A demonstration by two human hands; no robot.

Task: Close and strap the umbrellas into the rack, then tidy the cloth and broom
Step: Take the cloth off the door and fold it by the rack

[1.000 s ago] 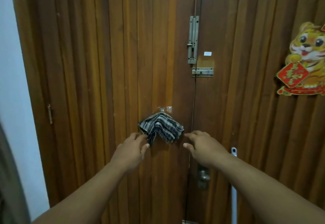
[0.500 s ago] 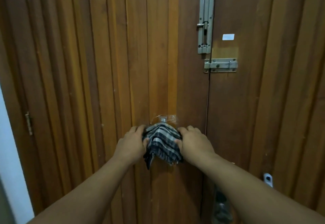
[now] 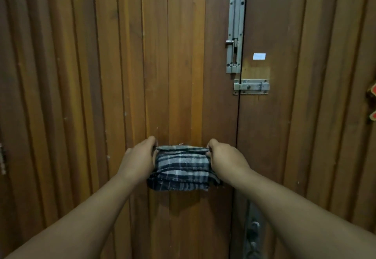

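Where a second ago the checked cloth (image 3: 180, 167) hung in a bunched peak from a small hook on the wooden door (image 3: 101, 75) and my hands only reached for its corners, I now have it drawn out flat and wide between them. My left hand (image 3: 138, 159) grips the cloth's left edge, fingers curled round the top fold; my right hand (image 3: 225, 160) pinches the right edge the same way. The cloth lies against the door at about waist height, its upper hem level, its lower hem loose. Whether it still catches on the hook I cannot tell, since the top fold covers that spot. By my reading, the cloth-tidying step is under way, and the spread shape suits folding it or hanging it neatly. Two metal bolts (image 3: 235, 34) sit higher up at the door seam. No rack, bin or other container shows here, nor any umbrella or broom.
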